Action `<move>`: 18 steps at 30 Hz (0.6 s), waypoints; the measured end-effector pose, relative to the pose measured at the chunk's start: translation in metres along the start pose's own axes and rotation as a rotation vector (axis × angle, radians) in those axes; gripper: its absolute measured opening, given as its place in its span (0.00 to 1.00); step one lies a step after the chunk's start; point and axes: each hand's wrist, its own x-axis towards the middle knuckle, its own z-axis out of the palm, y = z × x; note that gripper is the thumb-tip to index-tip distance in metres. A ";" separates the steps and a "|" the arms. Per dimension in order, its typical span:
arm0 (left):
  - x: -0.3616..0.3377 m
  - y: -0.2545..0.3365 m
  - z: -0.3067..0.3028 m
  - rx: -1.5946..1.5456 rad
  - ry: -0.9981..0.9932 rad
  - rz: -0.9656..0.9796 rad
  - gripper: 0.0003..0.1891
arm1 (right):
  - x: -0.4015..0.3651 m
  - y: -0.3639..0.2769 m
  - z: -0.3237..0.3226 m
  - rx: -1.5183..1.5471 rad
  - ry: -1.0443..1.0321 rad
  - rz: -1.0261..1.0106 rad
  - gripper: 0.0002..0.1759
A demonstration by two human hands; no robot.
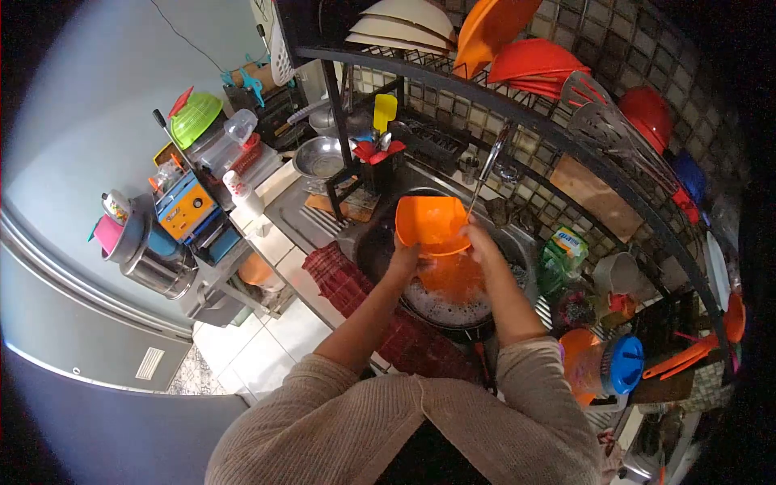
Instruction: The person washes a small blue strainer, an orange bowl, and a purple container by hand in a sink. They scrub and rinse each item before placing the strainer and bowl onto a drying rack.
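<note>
Bowl (432, 220), between both hands (406, 257) (480, 242), seemingly tilted

Container (431, 220) btw L hand (406, 260) & R hand (475, 241), over sink (377, 241). Tap (492, 156) on sink's far side; rack (404, 64) above, w/ stacked bowls (400, 31) on it. Cloth (333, 277) along sink's near-L edge. Basin (321, 158) far L of sink. Detergent pack (563, 249) just R of sink; lidded jug (624, 365) near R. Appliance (190, 212) well L, pot (158, 265) just beside it, nearer.
</note>
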 end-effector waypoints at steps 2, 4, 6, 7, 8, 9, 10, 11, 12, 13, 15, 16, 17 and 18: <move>-0.007 -0.021 0.001 -0.094 0.029 -0.071 0.31 | 0.000 -0.011 -0.006 -0.114 -0.113 0.108 0.34; -0.014 -0.037 -0.001 -0.189 0.050 -0.146 0.30 | 0.006 -0.015 -0.015 -0.086 -0.165 0.055 0.35; -0.019 -0.052 -0.001 -0.150 -0.078 -0.157 0.32 | 0.001 -0.024 -0.021 -0.064 -0.212 0.003 0.36; -0.017 -0.064 -0.005 -0.154 -0.082 -0.160 0.32 | -0.016 -0.038 -0.019 -0.191 -0.226 -0.079 0.35; -0.011 -0.078 -0.011 -0.101 -0.184 -0.189 0.29 | -0.030 -0.051 -0.018 -0.317 -0.242 -0.159 0.35; -0.012 -0.079 -0.010 -0.047 -0.285 -0.215 0.28 | -0.037 -0.058 -0.021 -0.320 -0.238 -0.158 0.35; -0.012 -0.079 -0.008 -0.048 -0.287 -0.216 0.28 | -0.044 -0.065 -0.025 -0.343 -0.241 -0.132 0.34; -0.011 -0.079 -0.005 0.014 -0.316 -0.324 0.28 | -0.047 -0.070 -0.028 -0.366 -0.245 -0.106 0.33; -0.010 -0.076 -0.001 0.076 -0.345 -0.432 0.28 | -0.042 -0.070 -0.035 -0.366 -0.241 -0.106 0.33; 0.000 -0.081 -0.002 0.077 -0.350 -0.433 0.28 | -0.035 -0.070 -0.045 -0.419 -0.225 -0.144 0.31; 0.016 -0.078 0.001 0.225 -0.352 -0.522 0.30 | -0.033 -0.070 -0.054 -0.474 -0.204 -0.185 0.30; 0.019 -0.073 0.007 0.225 -0.357 -0.520 0.30 | -0.037 -0.073 -0.056 -0.457 -0.224 -0.230 0.28; 0.021 -0.068 0.012 0.285 -0.331 -0.477 0.31 | -0.042 -0.076 -0.059 -0.441 -0.244 -0.275 0.27; 0.020 -0.060 0.019 0.344 -0.304 -0.433 0.31 | -0.054 -0.081 -0.054 -0.443 -0.241 -0.279 0.27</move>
